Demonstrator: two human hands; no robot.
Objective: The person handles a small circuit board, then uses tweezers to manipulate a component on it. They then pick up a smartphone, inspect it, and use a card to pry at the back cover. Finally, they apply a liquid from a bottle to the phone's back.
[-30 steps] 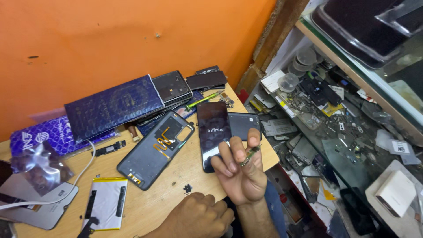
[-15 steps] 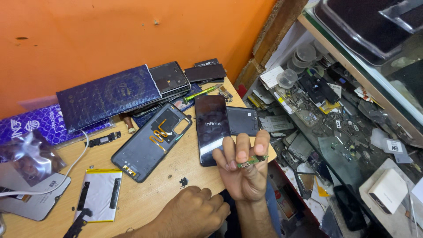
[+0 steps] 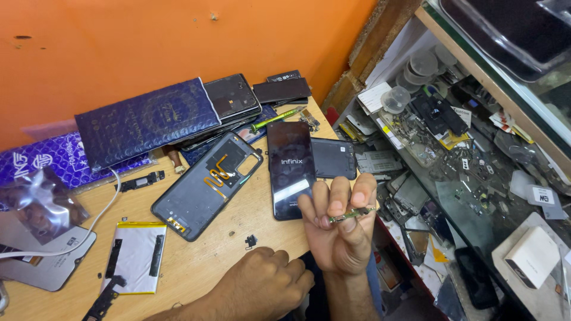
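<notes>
Spanning the lower left: wooden table [image 3: 196,267], pale, matte, scuffed. Blue textured pouch [image 3: 143,122], rectangular, far left of the black phone [image 3: 291,169]. Phone back cover [image 3: 205,184], dark grey plastic with copper flex strip, just left of the phone. Black phone, glossy glass slab, long axis running away from the viewer, screen lit. White battery [image 3: 134,257], yellow-edged, flat, well left and nearer. Right hand [image 3: 340,229], raised just right of the phone, fingertips pinching a small circuit strip [image 3: 351,214]: thin, green-gold, long axis roughly level, pointing right. Left hand [image 3: 264,285], clenched, resting on the table below the phone.
</notes>
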